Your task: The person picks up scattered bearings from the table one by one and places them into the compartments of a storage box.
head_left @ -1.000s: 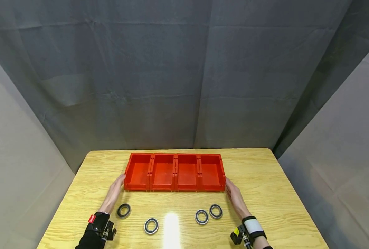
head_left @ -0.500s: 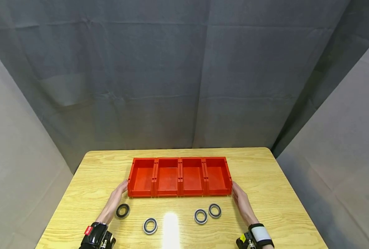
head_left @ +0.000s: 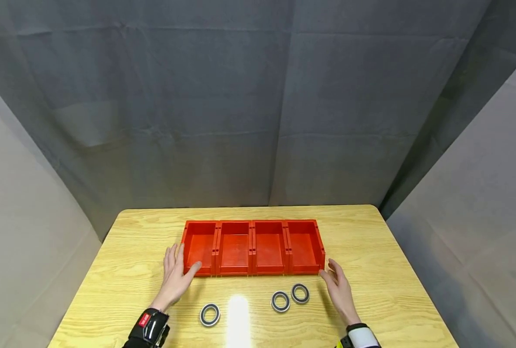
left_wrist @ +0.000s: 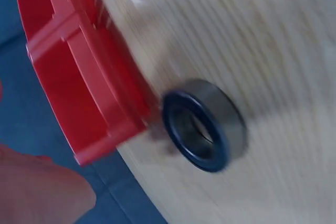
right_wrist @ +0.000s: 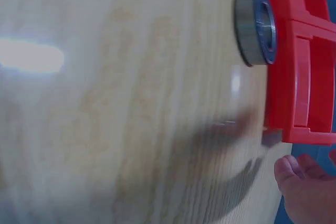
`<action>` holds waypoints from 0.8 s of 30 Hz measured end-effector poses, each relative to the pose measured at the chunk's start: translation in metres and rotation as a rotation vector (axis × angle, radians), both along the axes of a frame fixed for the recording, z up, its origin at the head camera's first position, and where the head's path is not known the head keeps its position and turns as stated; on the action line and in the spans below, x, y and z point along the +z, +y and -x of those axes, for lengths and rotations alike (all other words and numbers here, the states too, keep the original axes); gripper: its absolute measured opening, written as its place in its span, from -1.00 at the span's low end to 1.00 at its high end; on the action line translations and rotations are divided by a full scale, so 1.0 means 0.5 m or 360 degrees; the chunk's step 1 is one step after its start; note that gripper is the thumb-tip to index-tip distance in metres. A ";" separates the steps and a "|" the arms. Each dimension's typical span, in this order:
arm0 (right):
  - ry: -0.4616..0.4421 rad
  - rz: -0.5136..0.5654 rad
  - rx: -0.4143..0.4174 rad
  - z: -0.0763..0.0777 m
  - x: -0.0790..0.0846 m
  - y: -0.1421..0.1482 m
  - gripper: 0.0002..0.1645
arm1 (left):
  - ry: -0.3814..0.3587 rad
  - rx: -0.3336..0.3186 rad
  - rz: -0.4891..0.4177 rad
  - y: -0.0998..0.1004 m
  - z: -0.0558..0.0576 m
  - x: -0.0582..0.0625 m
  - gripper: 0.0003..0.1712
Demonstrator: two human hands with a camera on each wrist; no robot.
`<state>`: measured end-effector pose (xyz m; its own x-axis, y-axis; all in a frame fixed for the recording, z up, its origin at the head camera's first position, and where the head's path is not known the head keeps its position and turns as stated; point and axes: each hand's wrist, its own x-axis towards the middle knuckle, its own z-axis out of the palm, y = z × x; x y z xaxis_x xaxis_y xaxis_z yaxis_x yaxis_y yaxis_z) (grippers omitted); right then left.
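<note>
A red plastic bin row (head_left: pixel 251 270) with several compartments side by side lies across the table. My left hand (head_left: pixel 173 282) is at its left end with fingers spread, the thumb overlapping the front corner in the head view. Beside the right end, my right hand (head_left: pixel 340 292) has loosely bent fingers and holds nothing. A metal ball bearing (head_left: pixel 203 315) lies in front toward the left. Two more, a bearing (head_left: pixel 274 303) and its neighbour (head_left: pixel 294 291), lie close together toward the right. The left wrist view shows a bearing (left_wrist: pixel 233 127) near the bin's corner.
The light wooden table (head_left: pixel 384 299) has its back edge against a grey curtain (head_left: pixel 214 145). Pale side panels (head_left: pixel 471 217) stand to the right and left. A bright light reflection (head_left: pixel 238 321) shows on the tabletop's front middle.
The red bin row slid toward me and slightly right, then stopped. Both hands have since come off its ends, the left spreading and moving over the leftmost bearing, which is now hidden in the head view.
</note>
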<state>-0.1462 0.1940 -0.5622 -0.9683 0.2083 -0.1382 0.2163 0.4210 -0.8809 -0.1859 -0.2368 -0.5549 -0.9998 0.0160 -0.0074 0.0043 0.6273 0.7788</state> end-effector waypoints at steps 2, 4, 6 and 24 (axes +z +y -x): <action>0.0036 -0.0115 -0.0010 -0.010 -0.004 -0.006 -0.32 | 0.0077 -0.0029 0.0025 0.017 0.002 -0.001 0.00; 0.0056 -0.0193 0.0001 -0.017 -0.008 -0.013 -0.42 | 0.0134 -0.0066 0.0019 0.031 0.006 -0.002 0.00; 0.0092 -0.0252 0.0037 -0.021 -0.012 -0.021 -0.52 | 0.0169 -0.0097 0.0021 0.045 0.010 -0.004 0.00; 0.0247 -0.0739 0.0436 -0.041 -0.056 -0.058 -0.54 | -0.0009 -0.0266 0.0306 0.141 0.062 -0.014 -0.11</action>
